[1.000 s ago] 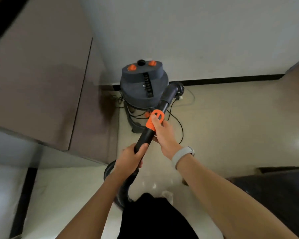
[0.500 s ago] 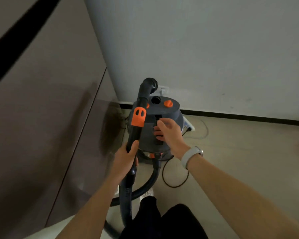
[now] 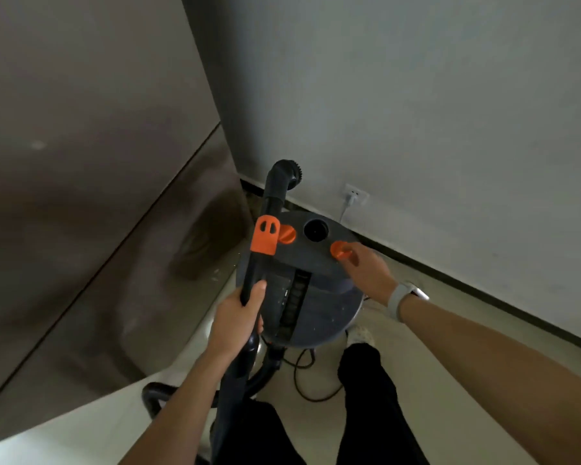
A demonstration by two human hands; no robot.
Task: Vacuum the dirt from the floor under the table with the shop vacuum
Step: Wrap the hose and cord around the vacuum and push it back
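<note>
Shop vacuum [image 3: 302,290]: stands on the floor [image 3: 399,364] in the corner, just in front of the person's legs, lid up.
Left hand [image 3: 239,317]: its grip is wrapped round the black wand [image 3: 254,270], which runs upright, brush nozzle [image 3: 287,172] at the top.
Right hand [image 3: 366,266]: nearer the lid; fingers loosely curled, holding nothing, tips at the right orange knob [image 3: 341,250].
Key relation: the knob lies directly under the right fingertips; I'd guess it is the switch, so a short press or twist is the next move.
In the way: the wand crosses the lid's left side, hiding part of the other orange knob [image 3: 289,234].
Around: power cord [image 3: 311,380] on the floor, wall socket [image 3: 356,194] behind, brown panel [image 3: 81,196] to the left.
</note>
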